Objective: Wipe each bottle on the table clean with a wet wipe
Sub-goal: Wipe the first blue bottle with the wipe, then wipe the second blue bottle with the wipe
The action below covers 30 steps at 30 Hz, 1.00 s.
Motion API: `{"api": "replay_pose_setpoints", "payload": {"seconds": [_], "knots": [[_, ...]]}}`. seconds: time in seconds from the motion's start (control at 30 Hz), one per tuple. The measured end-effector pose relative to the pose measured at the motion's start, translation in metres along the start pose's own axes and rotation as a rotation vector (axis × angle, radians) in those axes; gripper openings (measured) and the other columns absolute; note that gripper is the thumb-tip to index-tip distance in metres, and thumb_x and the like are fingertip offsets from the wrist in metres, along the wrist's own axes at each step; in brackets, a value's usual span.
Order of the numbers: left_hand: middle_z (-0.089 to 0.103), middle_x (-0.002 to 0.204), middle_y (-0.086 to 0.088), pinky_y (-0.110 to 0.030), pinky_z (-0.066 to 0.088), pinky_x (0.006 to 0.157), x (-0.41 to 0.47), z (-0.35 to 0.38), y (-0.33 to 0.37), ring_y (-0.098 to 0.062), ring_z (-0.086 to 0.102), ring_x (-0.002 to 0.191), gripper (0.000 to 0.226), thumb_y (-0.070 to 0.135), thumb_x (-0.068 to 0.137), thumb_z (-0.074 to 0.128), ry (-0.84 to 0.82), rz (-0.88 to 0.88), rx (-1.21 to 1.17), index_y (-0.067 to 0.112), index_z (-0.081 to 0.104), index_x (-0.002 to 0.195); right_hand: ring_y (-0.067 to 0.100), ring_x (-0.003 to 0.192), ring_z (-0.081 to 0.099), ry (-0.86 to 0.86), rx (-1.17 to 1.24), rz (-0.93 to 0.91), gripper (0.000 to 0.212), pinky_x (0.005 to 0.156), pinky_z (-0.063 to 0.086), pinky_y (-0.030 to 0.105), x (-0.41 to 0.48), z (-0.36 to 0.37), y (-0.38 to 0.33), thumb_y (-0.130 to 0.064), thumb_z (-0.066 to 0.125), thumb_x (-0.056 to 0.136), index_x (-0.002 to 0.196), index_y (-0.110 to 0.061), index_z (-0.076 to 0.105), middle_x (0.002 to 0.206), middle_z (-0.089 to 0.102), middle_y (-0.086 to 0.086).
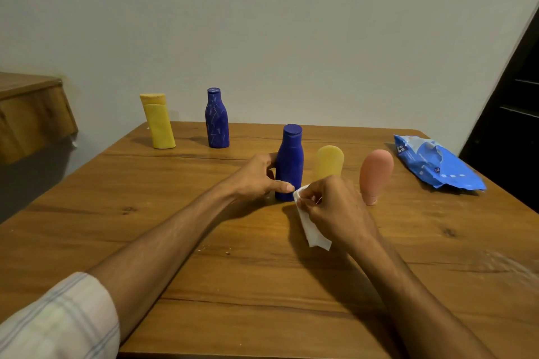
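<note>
Blue bottle (289, 162) gripped upright by left hand (258, 176); right hand (332, 207) pinches white wipe (311, 226).

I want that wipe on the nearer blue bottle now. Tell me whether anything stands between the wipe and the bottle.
Nothing visible does. The right hand holds the wet wipe at the lower edge of the nearer blue bottle. The left hand grips the bottle from its left, thumb across the lower front beside the wipe.
</note>
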<state>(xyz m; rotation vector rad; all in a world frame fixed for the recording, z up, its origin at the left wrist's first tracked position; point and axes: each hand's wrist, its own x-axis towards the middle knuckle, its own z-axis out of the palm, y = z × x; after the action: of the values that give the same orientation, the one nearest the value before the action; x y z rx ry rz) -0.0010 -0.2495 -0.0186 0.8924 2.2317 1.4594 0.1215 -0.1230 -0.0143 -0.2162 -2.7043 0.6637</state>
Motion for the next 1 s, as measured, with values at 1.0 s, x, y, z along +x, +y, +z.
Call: {"api": "replay_pose_setpoints", "payload": {"seconds": [1.0], "knots": [[0.064, 0.097, -0.007, -0.035, 0.056, 0.081, 0.022, -0.106, -0.061, -0.018, 0.064, 0.088, 0.026, -0.002, 0.081, 0.070, 0.504, -0.093, -0.007, 0.016, 0.065, 0.100, 0.000, 0.093, 0.051, 0.040, 0.335, -0.102, 0.019, 0.078, 0.046, 0.016, 0.076, 0.079, -0.080, -0.019, 0.056, 0.094, 0.112, -0.016, 0.061, 0.114, 0.062, 0.000]]}}
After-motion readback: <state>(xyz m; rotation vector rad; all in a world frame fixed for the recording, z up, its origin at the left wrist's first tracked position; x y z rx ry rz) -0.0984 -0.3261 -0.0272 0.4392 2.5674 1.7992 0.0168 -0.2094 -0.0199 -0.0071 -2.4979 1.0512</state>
